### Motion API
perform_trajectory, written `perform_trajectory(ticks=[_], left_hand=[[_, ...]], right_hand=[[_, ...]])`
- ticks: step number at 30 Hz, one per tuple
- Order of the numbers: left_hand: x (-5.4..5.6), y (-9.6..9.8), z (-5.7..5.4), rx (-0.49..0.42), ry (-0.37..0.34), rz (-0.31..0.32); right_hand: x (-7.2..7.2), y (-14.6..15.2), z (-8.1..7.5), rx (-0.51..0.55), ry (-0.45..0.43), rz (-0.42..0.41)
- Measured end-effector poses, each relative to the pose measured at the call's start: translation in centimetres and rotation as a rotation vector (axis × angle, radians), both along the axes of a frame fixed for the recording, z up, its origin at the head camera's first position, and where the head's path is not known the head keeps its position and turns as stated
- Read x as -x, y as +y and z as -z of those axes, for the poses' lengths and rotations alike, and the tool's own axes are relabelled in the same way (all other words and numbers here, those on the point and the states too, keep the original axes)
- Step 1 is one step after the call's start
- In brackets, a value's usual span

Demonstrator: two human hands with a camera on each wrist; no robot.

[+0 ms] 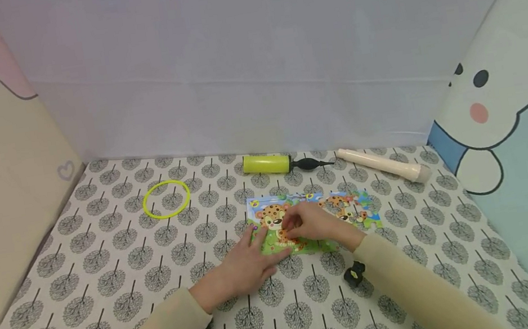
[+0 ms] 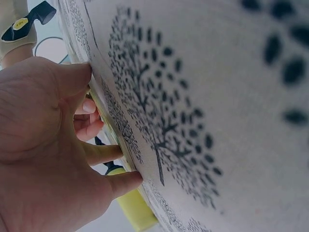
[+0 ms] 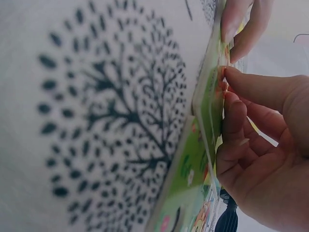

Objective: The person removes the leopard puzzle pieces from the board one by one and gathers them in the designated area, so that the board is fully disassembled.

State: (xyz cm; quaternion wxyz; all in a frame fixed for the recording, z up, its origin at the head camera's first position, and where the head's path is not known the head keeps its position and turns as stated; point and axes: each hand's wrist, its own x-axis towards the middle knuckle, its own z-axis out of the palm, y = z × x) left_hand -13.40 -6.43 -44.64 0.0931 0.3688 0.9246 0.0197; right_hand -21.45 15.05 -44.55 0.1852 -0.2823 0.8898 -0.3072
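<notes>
A jigsaw puzzle (image 1: 271, 213) with a cartoon leopard on green grass lies flat on the patterned cloth. Beside it on the right, partly overlapped in view by my right hand, is a second leopard picture (image 1: 371, 212) with a notched right edge. My left hand (image 1: 244, 264) rests with spread fingers on the puzzle's lower left edge; the left wrist view shows its fingertips (image 2: 128, 181) touching down. My right hand (image 1: 313, 219) is over the puzzle's right part, thumb and fingers curled together in a pinch on a small puzzle piece (image 3: 222, 73), mostly hidden by the fingers.
Behind the puzzle lie a yellow-green hand pump (image 1: 266, 164) with a black nozzle and a pale stick-shaped thing (image 1: 382, 164). A yellow-green ring (image 1: 146, 205) is at the left. White fabric walls (image 1: 251, 75) enclose the back and sides.
</notes>
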Motion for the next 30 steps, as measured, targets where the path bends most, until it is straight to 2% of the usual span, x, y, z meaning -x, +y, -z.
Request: perform_trajectory(ticks=[8, 16, 30], left_hand=[[0.0, 0.0, 0.3, 0.014, -0.002, 0.005], [0.1, 0.0, 0.4, 0.038, 0.010, 0.017], [0.0, -0.2, 0.1, 0.028, -0.015, 0.022]], right_hand=[[0.1, -0.9, -0.3, 0.021, 0.026, -0.014], [0.1, -1.4, 0.1, 0.037, -0.003, -0.041], [0.5, -1.4, 0.5, 0.065, -0.130, -0.030]])
